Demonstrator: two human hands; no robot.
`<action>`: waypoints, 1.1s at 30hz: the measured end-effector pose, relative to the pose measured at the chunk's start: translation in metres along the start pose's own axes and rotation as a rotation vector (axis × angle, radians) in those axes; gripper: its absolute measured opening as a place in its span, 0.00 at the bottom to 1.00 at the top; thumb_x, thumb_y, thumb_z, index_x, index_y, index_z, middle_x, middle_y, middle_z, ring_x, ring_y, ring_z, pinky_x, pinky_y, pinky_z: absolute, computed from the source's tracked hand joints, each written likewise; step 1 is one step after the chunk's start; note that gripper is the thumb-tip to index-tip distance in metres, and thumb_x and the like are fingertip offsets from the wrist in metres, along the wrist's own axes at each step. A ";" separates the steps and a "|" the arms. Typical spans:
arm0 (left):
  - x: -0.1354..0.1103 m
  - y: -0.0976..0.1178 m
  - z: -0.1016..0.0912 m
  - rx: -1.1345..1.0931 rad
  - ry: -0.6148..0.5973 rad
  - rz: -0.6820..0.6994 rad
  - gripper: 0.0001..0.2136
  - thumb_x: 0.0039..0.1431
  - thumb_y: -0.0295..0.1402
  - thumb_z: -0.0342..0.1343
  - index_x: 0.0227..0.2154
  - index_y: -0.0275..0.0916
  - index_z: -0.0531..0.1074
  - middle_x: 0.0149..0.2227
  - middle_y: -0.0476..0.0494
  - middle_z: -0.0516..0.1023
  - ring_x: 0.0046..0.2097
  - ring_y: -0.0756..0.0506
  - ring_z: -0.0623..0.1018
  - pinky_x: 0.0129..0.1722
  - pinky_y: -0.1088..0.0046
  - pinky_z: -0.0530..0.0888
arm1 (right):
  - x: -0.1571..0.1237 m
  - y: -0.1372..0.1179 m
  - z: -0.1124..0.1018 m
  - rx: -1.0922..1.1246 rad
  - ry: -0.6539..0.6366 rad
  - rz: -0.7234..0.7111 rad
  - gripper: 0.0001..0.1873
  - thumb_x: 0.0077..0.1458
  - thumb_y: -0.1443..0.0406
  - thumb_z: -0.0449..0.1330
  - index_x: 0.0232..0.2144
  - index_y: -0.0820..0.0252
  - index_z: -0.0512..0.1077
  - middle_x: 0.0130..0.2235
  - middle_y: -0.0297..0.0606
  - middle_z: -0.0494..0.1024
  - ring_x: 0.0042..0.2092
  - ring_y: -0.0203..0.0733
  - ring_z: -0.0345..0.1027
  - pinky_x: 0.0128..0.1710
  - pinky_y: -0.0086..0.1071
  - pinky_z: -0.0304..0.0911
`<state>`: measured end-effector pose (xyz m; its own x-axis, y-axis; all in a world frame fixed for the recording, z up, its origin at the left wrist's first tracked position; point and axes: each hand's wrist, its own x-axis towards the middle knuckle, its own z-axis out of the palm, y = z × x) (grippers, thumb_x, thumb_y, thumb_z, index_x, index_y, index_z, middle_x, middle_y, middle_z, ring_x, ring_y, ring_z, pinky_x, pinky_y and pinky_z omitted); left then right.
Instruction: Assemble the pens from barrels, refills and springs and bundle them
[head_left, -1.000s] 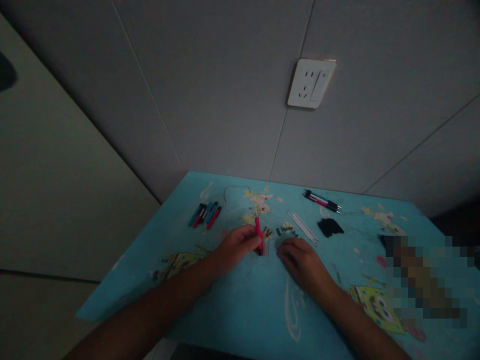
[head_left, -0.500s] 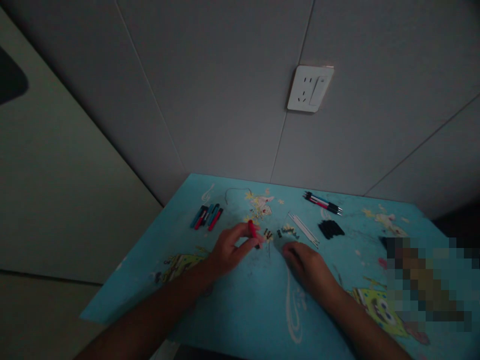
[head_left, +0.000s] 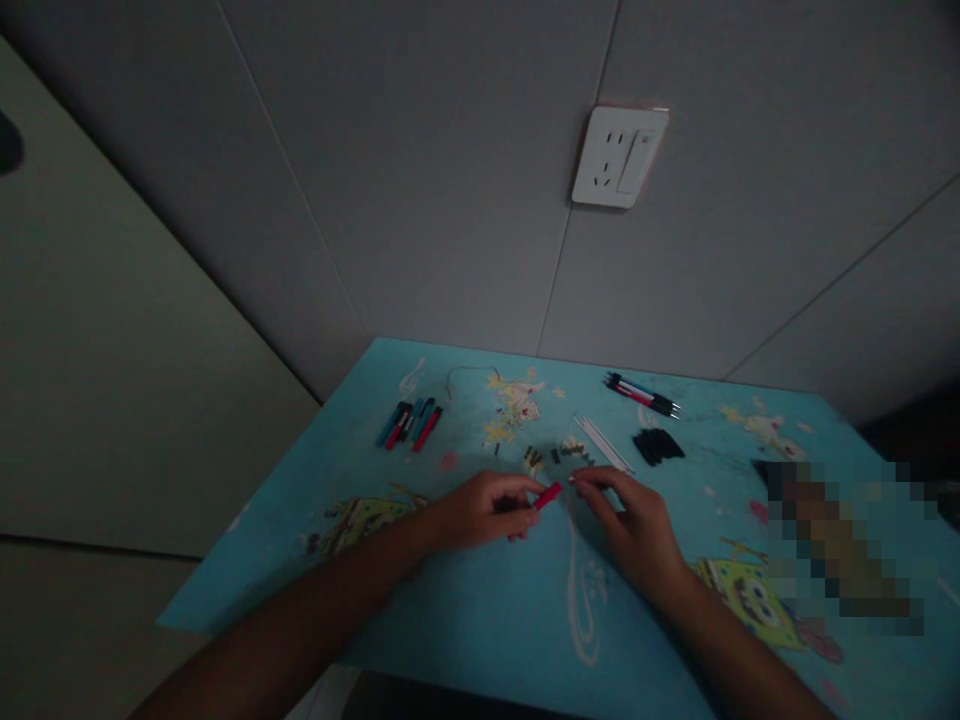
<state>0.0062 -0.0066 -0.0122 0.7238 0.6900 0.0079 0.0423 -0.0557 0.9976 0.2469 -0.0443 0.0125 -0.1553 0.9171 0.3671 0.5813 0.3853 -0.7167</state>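
In the head view, a plain grey panelled wall with a white socket plate rises behind a light-blue table printed with cartoon figures. The left hand grips a red pen barrel between thumb and fingers, above the table's middle. The barrel's long axis slants, its free end pointing rightward and slightly toward the wall, at the right hand. That hand's thumb and fingertips are pinched on a tiny pale piece, too small to identify, just beside the free end and apart from it.

The table's far edge meets the wall; its near edge lies well below both hands, with the printed surface spreading between as open room. The left edge is well apart from the left hand.

Just beyond the 2 hands, small dark and pale parts crowd the far side. White sticks lie slanted nearby, then a black pile and a bundle of pens. Coloured barrels lie side by side at far left. A pixelated patch hides something at right.
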 end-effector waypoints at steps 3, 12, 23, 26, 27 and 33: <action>0.000 -0.001 0.000 0.033 0.004 0.007 0.16 0.61 0.39 0.57 0.50 0.38 0.74 0.26 0.48 0.76 0.25 0.50 0.73 0.27 0.76 0.69 | -0.001 0.000 0.000 -0.029 -0.064 -0.056 0.09 0.65 0.63 0.54 0.42 0.55 0.74 0.41 0.39 0.80 0.42 0.43 0.75 0.45 0.35 0.70; 0.001 0.005 -0.001 0.085 -0.012 0.026 0.14 0.61 0.39 0.57 0.46 0.39 0.76 0.27 0.49 0.75 0.26 0.50 0.71 0.25 0.77 0.65 | -0.003 -0.005 0.001 -0.054 -0.166 -0.171 0.15 0.66 0.64 0.53 0.53 0.54 0.70 0.49 0.42 0.78 0.49 0.44 0.74 0.50 0.40 0.70; 0.006 -0.005 0.003 0.021 0.153 0.055 0.20 0.67 0.43 0.50 0.53 0.35 0.70 0.41 0.39 0.77 0.36 0.48 0.76 0.37 0.72 0.72 | -0.005 -0.016 -0.012 0.157 0.196 -0.076 0.13 0.59 0.67 0.62 0.47 0.52 0.73 0.41 0.38 0.79 0.41 0.43 0.74 0.42 0.37 0.70; 0.008 -0.005 0.003 0.002 0.228 0.044 0.20 0.68 0.44 0.46 0.51 0.33 0.71 0.41 0.38 0.78 0.34 0.49 0.76 0.34 0.73 0.72 | -0.003 -0.010 -0.012 0.090 0.185 -0.077 0.15 0.57 0.67 0.64 0.47 0.51 0.74 0.38 0.36 0.79 0.38 0.42 0.73 0.41 0.37 0.69; 0.008 -0.005 0.002 0.011 0.239 0.037 0.20 0.68 0.44 0.47 0.50 0.33 0.72 0.41 0.38 0.78 0.34 0.49 0.76 0.34 0.73 0.73 | -0.002 -0.008 -0.011 0.099 0.199 -0.054 0.15 0.57 0.66 0.64 0.47 0.51 0.74 0.38 0.36 0.79 0.37 0.42 0.73 0.41 0.37 0.69; 0.005 -0.003 0.003 0.069 0.136 0.025 0.19 0.62 0.38 0.57 0.54 0.37 0.70 0.45 0.39 0.78 0.40 0.47 0.78 0.42 0.70 0.73 | 0.008 -0.002 -0.002 0.445 0.178 0.284 0.13 0.57 0.59 0.65 0.44 0.54 0.76 0.39 0.38 0.80 0.40 0.43 0.74 0.44 0.39 0.68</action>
<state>0.0115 -0.0046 -0.0150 0.6252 0.7791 0.0464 0.0762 -0.1201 0.9898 0.2460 -0.0379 0.0176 0.1179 0.9748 0.1894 0.1813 0.1664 -0.9692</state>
